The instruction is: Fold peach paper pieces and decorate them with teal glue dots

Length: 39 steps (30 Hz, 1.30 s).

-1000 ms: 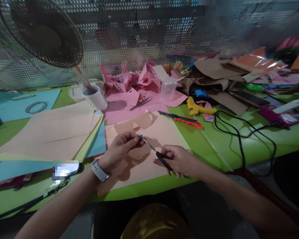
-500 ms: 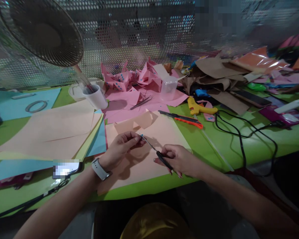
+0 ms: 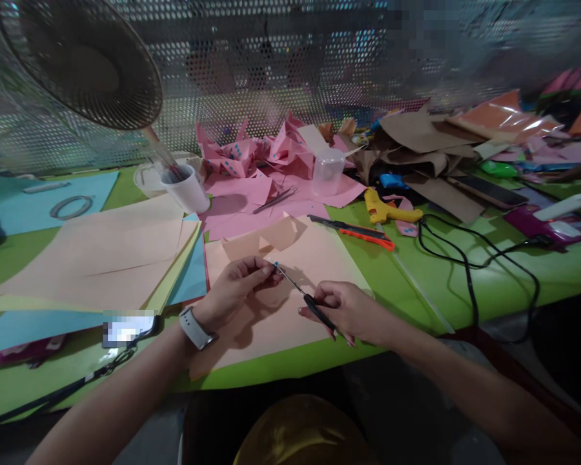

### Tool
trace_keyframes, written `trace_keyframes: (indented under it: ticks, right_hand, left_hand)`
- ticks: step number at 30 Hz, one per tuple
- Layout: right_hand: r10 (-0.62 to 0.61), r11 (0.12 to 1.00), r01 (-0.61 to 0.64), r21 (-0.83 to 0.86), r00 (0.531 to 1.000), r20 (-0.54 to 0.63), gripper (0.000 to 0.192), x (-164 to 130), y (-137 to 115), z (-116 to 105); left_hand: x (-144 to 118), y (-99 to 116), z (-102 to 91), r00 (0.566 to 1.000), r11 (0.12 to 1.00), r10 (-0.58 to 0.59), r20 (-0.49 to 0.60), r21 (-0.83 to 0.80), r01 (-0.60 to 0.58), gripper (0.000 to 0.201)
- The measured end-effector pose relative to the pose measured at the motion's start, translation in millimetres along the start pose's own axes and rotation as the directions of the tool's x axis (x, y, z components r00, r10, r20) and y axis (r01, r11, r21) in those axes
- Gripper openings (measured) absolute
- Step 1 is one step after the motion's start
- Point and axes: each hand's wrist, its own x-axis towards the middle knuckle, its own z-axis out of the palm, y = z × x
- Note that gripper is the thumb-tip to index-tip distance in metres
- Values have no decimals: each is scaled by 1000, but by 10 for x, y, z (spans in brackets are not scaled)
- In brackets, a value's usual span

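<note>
Item 1: your left hand [image 3: 237, 287], watch at the wrist, fingertips pressed together on a tiny blue piece [image 3: 275, 264] held above the peach sheet [image 3: 290, 310]. The piece is too small to make out further.

Item 2: your right hand [image 3: 351, 311], fingers closed around the black handle of a small pair of scissors [image 3: 304, 297]. The blades point up and left and meet the blue piece at your left fingertips.

Item 3: peach sheet, flat on the green table [image 3: 503, 278], directly beneath both hands, with a folded peach scrap at its far edge.

Item 4: orange-and-black utility knife [image 3: 352, 232], on the table just beyond the sheet's far right corner.

Item 5: yellow glue gun [image 3: 387, 210], behind the knife, black cord looping to the right.

Item 6: pile of pink paper [image 3: 266, 174], well behind the hands, tweezers lying on it.

Item 7: white cup [image 3: 186, 189], tilted, left of the pink pile.

Item 8: fan [image 3: 84, 61], upper left.
</note>
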Motion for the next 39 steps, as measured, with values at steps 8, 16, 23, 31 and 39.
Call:
trace_keyframes:
  ticks: [8, 16, 23, 31, 39]
  right_hand:
    - [2, 1000, -2, -11, 1000, -5, 51, 2, 13, -6]
    - [-2, 1000, 2, 9, 1000, -15, 52, -3, -16, -19]
    - [-147, 989, 140, -49, 969, -196, 47, -31, -64, -373]
    - [-415, 599, -132, -789, 792, -448, 28, 109, 46, -729]
    - [-374, 536, -181, -824, 825, -425, 33, 203, 96, -876]
  left_hand:
    - [0, -3, -6, 1000, 1000, -7, -8, 2, 7, 25]
    - [3, 10, -26, 1000, 1000, -8, 6, 9, 8, 29]
    - [-14, 211, -177, 998, 969, -30, -58, 245, 44, 31]
    - [-36, 353, -240, 996, 945, 92, -21, 317, -80, 34]
    - [-23, 274, -223, 982, 962, 122, 145, 228, -153, 35]
